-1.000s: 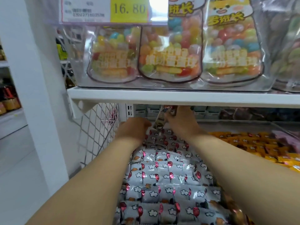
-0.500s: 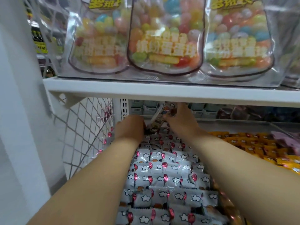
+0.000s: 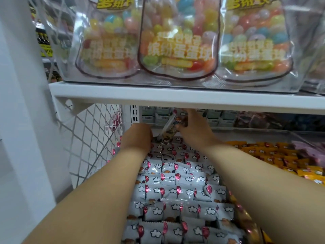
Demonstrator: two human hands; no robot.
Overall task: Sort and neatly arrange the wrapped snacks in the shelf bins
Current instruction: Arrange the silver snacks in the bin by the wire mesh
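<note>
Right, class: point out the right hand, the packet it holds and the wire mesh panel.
right hand (image 3: 195, 127): head view, its back.
packet (image 3: 169, 126): head view, its middle.
wire mesh panel (image 3: 88, 136): head view, its middle.

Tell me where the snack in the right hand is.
The snack packet stands tilted at centre of the head view, held by the right hand under the white shelf, right of the left hand.

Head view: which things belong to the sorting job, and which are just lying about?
In the job: right hand, pinching a raised packet; left hand; grey balloon-print snacks.
Lying about: candy-ball bags above; orange snacks; wire mesh.
</note>
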